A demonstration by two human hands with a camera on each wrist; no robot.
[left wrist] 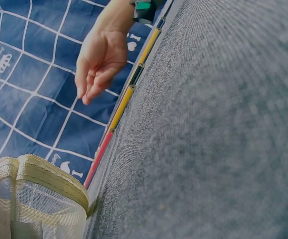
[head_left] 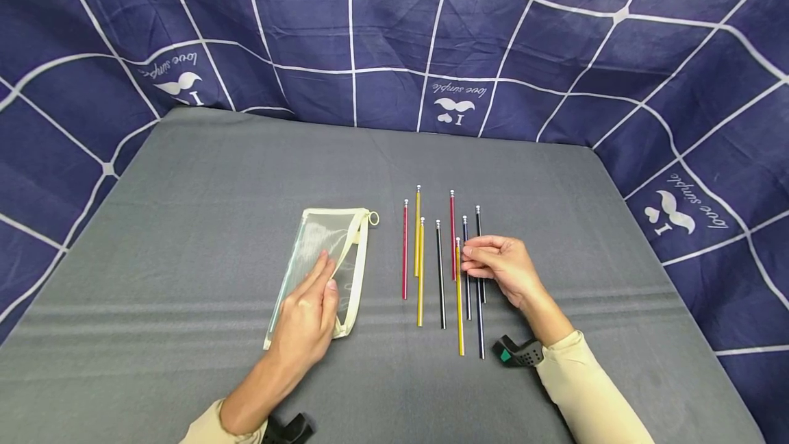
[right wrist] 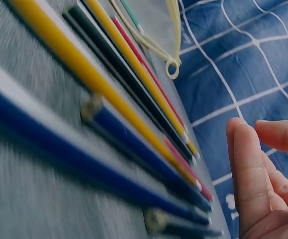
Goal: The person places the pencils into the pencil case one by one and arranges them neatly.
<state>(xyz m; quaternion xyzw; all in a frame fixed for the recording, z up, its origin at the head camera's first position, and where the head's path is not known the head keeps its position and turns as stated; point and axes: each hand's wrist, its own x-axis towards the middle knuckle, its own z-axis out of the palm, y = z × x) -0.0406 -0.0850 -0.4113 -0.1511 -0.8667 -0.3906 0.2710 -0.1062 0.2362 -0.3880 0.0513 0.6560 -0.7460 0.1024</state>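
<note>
Grey surface [right wrist: 39, 204] crossed by pencils, all slanted from about 10 toward 4 o'clock. Long blue pencil [right wrist: 59, 139] seen nearest, blurred; shorter-looking blue pencil [right wrist: 134, 134] shown just beyond, then yellow pencil [right wrist: 91, 74] and black pencil [right wrist: 114, 62]. Ring [right wrist: 172, 69] of cream-edged pouch [right wrist: 173, 20] seen near 1 o'clock. Hand [right wrist: 263, 184] held at 4 o'clock, apart from pencils, two fingertips kept close together. Blue white-lined cloth [right wrist: 203, 89] seen behind.
</note>
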